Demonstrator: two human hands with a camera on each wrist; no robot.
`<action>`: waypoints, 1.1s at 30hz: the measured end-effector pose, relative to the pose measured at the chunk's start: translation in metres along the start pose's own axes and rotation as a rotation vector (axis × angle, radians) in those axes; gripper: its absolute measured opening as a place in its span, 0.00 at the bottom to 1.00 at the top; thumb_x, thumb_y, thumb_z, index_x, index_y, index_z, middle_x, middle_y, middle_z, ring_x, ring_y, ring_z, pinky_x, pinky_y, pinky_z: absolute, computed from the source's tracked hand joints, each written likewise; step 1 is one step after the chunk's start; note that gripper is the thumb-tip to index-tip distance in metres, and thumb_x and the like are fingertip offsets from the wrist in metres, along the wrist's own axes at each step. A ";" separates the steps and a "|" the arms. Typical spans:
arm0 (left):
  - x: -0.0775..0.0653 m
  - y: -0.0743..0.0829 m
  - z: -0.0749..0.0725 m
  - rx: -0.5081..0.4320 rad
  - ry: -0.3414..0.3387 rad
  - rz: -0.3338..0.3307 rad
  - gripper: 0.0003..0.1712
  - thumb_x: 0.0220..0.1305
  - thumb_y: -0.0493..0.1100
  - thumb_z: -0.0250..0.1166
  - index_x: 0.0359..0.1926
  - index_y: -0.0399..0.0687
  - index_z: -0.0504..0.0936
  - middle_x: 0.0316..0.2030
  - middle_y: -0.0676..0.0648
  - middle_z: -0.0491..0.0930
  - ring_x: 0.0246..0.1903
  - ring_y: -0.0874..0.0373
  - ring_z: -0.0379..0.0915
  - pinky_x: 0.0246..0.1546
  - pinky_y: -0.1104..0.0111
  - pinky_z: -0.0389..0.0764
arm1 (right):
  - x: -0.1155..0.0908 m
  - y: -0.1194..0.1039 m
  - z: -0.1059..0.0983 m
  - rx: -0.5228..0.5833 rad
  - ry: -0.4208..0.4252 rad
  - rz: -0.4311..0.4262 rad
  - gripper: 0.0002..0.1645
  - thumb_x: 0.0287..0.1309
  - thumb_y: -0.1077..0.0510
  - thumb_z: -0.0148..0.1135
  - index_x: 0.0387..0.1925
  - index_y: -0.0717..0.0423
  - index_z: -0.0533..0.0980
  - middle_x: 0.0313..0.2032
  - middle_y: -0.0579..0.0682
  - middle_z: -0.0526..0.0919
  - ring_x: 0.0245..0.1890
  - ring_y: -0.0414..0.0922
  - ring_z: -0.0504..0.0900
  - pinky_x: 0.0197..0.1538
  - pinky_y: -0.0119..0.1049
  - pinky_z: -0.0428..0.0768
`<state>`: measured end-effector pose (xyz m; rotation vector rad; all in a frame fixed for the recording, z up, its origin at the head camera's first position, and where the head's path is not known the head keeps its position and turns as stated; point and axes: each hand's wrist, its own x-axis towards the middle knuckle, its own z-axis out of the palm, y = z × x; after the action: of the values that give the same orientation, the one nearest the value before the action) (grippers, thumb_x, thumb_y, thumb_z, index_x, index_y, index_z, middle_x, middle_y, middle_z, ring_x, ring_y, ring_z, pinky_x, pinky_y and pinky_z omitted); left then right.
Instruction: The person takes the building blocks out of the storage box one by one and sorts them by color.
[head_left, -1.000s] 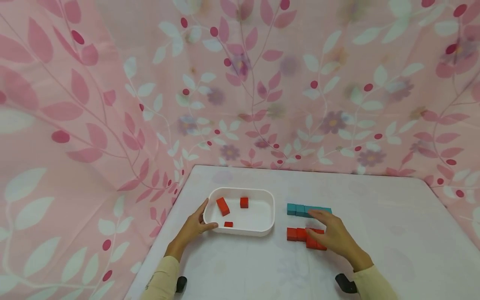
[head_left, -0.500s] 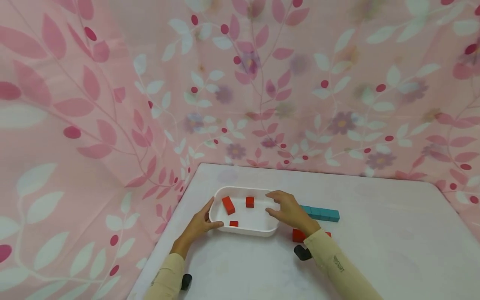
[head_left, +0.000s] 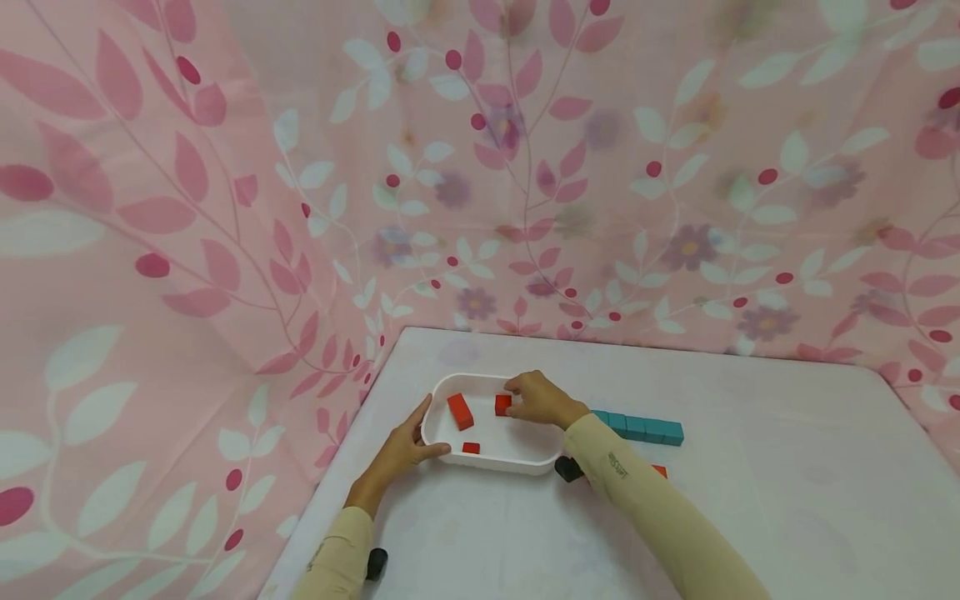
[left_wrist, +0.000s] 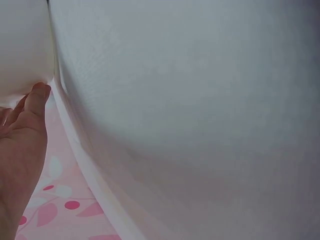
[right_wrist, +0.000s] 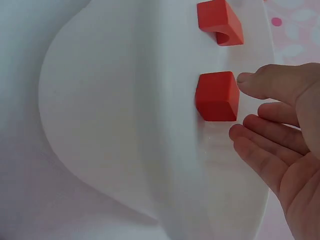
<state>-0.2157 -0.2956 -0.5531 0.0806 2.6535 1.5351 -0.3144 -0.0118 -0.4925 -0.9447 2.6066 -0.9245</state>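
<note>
The right sleeve (head_left: 637, 492) kinda blocks the teal block row (head_left: 645, 429), the left hand (head_left: 399, 454) is spread against the white tray (head_left: 495, 462), and the right hand (head_left: 543, 402) has thumb and fingers parted beside its red cube (head_left: 501, 407).

Pink cloth (head_left: 600, 192), printed with leaves, crimson dots and purple flowers, hangs from nine o'clock through twelve to three; toward six spreads a white-covered table (head_left: 787, 483), rounded near three.
</note>
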 end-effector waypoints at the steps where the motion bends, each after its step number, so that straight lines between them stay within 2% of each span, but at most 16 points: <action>1: 0.000 0.000 0.000 -0.004 0.001 -0.003 0.63 0.45 0.53 0.79 0.77 0.61 0.51 0.70 0.43 0.62 0.57 0.48 0.73 0.54 0.59 0.78 | 0.002 0.000 0.001 -0.017 -0.008 -0.008 0.23 0.55 0.62 0.70 0.52 0.67 0.79 0.42 0.57 0.84 0.41 0.52 0.79 0.50 0.43 0.81; 5: -0.001 0.000 0.000 -0.019 0.003 0.005 0.63 0.45 0.52 0.79 0.77 0.62 0.51 0.70 0.42 0.62 0.57 0.48 0.73 0.54 0.60 0.78 | 0.010 0.001 0.007 -0.064 -0.052 0.030 0.19 0.55 0.60 0.70 0.49 0.63 0.82 0.33 0.50 0.82 0.35 0.46 0.74 0.42 0.36 0.78; 9: -0.004 0.002 0.000 -0.032 0.009 0.004 0.63 0.45 0.50 0.80 0.77 0.61 0.51 0.71 0.42 0.61 0.58 0.48 0.72 0.54 0.60 0.78 | 0.015 0.001 0.015 -0.105 -0.053 0.055 0.17 0.56 0.59 0.70 0.47 0.59 0.83 0.28 0.45 0.79 0.33 0.44 0.73 0.37 0.33 0.75; 12: -0.006 0.003 0.000 -0.033 0.015 -0.001 0.62 0.46 0.48 0.80 0.77 0.60 0.51 0.71 0.43 0.60 0.59 0.47 0.72 0.54 0.60 0.77 | 0.016 0.001 0.020 -0.099 -0.010 0.067 0.15 0.55 0.61 0.71 0.45 0.59 0.84 0.28 0.46 0.80 0.33 0.45 0.73 0.39 0.35 0.76; 17: -0.006 0.007 0.001 -0.041 0.019 0.008 0.61 0.48 0.45 0.79 0.77 0.59 0.51 0.71 0.41 0.61 0.58 0.47 0.73 0.54 0.59 0.78 | 0.015 0.001 0.026 -0.097 0.066 0.108 0.15 0.53 0.62 0.73 0.44 0.60 0.84 0.34 0.48 0.83 0.36 0.46 0.73 0.45 0.38 0.76; 26: -0.006 0.008 0.002 -0.035 0.016 -0.007 0.61 0.47 0.46 0.79 0.77 0.60 0.52 0.71 0.42 0.61 0.59 0.46 0.71 0.55 0.59 0.77 | 0.003 0.004 0.023 -0.107 0.098 0.052 0.16 0.53 0.61 0.73 0.46 0.60 0.84 0.40 0.50 0.84 0.41 0.46 0.78 0.55 0.43 0.78; 33: -0.005 0.006 0.000 -0.037 0.018 -0.008 0.62 0.45 0.48 0.80 0.77 0.61 0.52 0.71 0.42 0.61 0.60 0.46 0.71 0.54 0.59 0.77 | -0.015 0.008 0.011 -0.069 0.137 -0.013 0.16 0.54 0.59 0.72 0.46 0.58 0.84 0.37 0.48 0.82 0.38 0.47 0.79 0.47 0.35 0.82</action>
<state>-0.2102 -0.2930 -0.5482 0.0543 2.6340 1.5896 -0.3019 -0.0028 -0.5063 -0.9473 2.7662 -0.9393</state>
